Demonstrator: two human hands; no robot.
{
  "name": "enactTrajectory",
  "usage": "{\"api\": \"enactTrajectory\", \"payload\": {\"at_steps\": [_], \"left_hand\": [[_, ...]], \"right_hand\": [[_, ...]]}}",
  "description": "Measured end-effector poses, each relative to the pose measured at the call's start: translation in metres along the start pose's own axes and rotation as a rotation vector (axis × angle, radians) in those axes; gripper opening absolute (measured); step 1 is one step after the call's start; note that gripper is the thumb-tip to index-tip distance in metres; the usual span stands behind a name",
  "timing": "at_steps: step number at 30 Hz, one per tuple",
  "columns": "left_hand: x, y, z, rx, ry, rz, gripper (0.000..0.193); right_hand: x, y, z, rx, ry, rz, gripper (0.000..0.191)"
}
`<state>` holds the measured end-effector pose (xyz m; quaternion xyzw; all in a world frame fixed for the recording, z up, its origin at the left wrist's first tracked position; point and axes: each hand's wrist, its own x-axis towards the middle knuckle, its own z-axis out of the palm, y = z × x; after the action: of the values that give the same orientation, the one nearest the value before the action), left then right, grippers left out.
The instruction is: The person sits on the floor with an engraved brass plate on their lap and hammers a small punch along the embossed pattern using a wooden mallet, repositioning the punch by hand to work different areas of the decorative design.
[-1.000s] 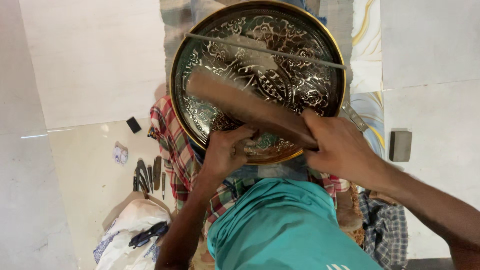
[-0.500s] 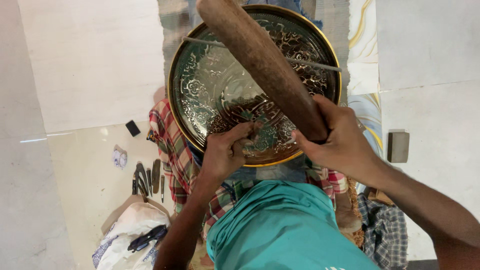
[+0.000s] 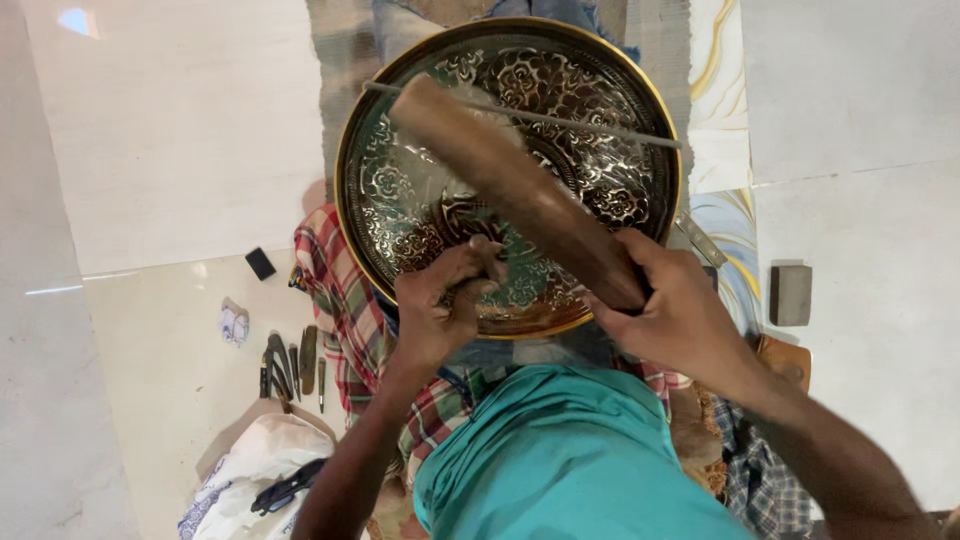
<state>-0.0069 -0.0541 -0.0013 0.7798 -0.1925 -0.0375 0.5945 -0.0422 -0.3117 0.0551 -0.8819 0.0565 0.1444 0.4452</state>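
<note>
— Start at the left. What's on the floor (image 3: 150, 150)?

— A row of small metal tools (image 3: 290, 365) at about eight o'clock from the round tray (image 3: 345, 200), a little black block (image 3: 261, 263) above them, and a white bag (image 3: 250, 470) nearer the person.

— And the left hand (image 3: 440, 310)?

— Curled tight at the tray's six o'clock edge, fingers bunched round something short and thin pressed to the patterned metal. It's probably a punch, though the fingers hide most of it.

— Where does the tray sit?

— Tilted on a checked cloth (image 3: 335, 290) over the person's lap, its embossed face towards the camera. A thin rod (image 3: 600, 125) lies across its upper part.

— The right hand (image 3: 680, 320)?

— Clamped round the lower end of a thick wooden club (image 3: 510, 185) at four o'clock. The club slants up towards eleven o'clock, above the tray's face and clear of the left hand. The hands are apart, each gripping its own tool.

— So which step is this?

— I'd judge it the lift between blows: point set, club raised.

— What would a blow need?

— A square landing on the tool's top, missing the knuckles, with the left hand holding the point steady.

— Anything further right?

— A grey block (image 3: 791, 295) at three o'clock.
</note>
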Motion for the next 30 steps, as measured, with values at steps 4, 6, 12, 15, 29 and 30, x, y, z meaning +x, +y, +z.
{"api": "enactTrajectory", "payload": {"at_steps": [4, 6, 12, 15, 29, 30], "left_hand": [[0.013, 0.007, -0.009, -0.031, -0.194, 0.065, 0.043], [0.021, 0.006, -0.013, 0.087, -0.32, 0.038, 0.057], [0.022, 0.006, -0.009, 0.224, -0.367, 0.105, 0.065], [0.02, 0.004, -0.007, 0.257, -0.36, 0.151, 0.063], [0.024, -0.01, -0.006, 0.235, -0.372, 0.072, 0.059], [0.024, -0.01, -0.006, 0.255, -0.378, 0.072, 0.055]], "right_hand": [[-0.03, 0.033, 0.04, 0.433, 0.141, 0.039, 0.033], [-0.045, 0.048, 0.052, 0.431, 0.187, 0.065, 0.035], [-0.072, 0.064, 0.049, 0.196, 0.251, 0.109, 0.039], [-0.069, 0.062, 0.04, 0.074, 0.236, 0.095, 0.042], [-0.026, 0.017, -0.006, -0.097, 0.146, 0.02, 0.043], [-0.027, 0.015, -0.005, -0.218, 0.079, 0.029, 0.046]]}}
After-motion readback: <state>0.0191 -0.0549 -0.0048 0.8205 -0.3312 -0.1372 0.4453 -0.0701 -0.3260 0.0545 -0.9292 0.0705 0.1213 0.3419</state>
